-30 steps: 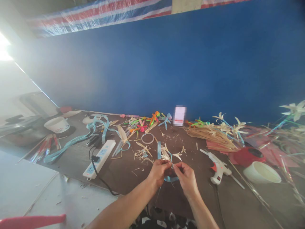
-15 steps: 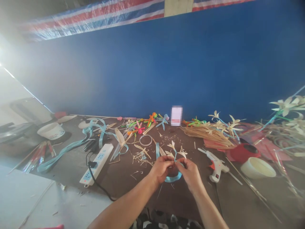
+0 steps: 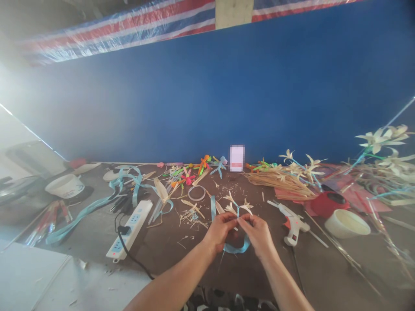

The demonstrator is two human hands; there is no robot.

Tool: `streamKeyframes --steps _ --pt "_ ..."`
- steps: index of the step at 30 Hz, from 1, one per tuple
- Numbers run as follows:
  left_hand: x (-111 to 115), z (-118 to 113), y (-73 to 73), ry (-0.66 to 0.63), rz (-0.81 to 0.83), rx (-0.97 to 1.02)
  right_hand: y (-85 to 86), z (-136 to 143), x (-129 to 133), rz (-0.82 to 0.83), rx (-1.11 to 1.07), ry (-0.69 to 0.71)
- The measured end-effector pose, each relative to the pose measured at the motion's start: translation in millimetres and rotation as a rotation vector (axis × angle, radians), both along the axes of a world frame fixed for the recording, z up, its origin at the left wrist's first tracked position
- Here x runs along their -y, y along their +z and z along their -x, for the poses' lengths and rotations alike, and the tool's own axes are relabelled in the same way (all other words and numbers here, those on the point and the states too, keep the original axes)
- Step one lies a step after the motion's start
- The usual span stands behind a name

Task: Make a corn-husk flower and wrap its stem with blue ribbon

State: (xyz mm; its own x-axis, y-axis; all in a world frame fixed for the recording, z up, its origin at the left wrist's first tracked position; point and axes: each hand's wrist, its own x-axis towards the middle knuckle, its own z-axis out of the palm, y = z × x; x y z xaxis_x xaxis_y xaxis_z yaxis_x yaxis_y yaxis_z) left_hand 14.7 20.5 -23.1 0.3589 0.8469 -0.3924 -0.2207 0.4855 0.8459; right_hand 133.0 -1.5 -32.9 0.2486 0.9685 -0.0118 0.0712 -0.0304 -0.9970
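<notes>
Above the table, my left hand (image 3: 220, 231) pinches the blue-wrapped stem of a small sprig of pale, dried-leaf flowers (image 3: 238, 207). The fingertips of my right hand (image 3: 257, 230) are closed at the same stem, touching or nearly touching the left ones. A light blue ribbon (image 3: 236, 249) hangs in a loop below both hands and runs up into the right fingers. One flat length of it shows beyond the left hand. The stem's lower end is hidden by my fingers.
To the right lie a white glue gun (image 3: 293, 224), a cream bowl (image 3: 346, 224), a red tape roll (image 3: 330, 205) and finished flowers (image 3: 308, 170). A power strip (image 3: 129, 233), loose blue ribbon and a white cup (image 3: 65, 185) are leftward. Dried scraps (image 3: 194, 216) and a wire ring (image 3: 196, 193) lie ahead.
My right fingertips have shifted slightly at the stem, and less blue ribbon shows beside them. The ribbon loop hangs a bit lower. The whole view has tilted slightly.
</notes>
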Motion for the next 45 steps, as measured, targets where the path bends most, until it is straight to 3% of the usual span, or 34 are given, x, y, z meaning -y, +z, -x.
streamKeyframes --steps 5,9,21,29,38,41,45 --pt "1.6 -1.7 1.7 0.051 -0.15 -0.091 -1.4 -0.7 -2.1 0.029 0.004 -0.009" --pt "3.8 -1.9 4.7 0.037 -0.167 -0.109 -5.0 -2.2 -4.1 0.04 -0.032 -0.051" --pt "2.6 3.9 9.6 -0.114 0.062 0.109 -3.7 -0.1 -5.7 0.054 -0.382 -0.033" --pt "-1.6 4.9 5.2 -0.115 0.089 0.002 -7.1 1.5 -7.6 0.01 -0.41 -0.032" --pt "-5.4 10.1 7.2 -0.238 0.215 0.108 -6.8 3.4 -5.2 0.018 -0.411 0.002" --pt "-3.5 8.1 8.2 -0.192 0.167 0.065 -7.1 3.5 -6.2 0.006 -0.453 0.039" --pt "-0.7 4.4 8.3 -0.08 -0.089 -0.117 -5.1 2.7 -8.7 -0.019 -0.467 0.05"
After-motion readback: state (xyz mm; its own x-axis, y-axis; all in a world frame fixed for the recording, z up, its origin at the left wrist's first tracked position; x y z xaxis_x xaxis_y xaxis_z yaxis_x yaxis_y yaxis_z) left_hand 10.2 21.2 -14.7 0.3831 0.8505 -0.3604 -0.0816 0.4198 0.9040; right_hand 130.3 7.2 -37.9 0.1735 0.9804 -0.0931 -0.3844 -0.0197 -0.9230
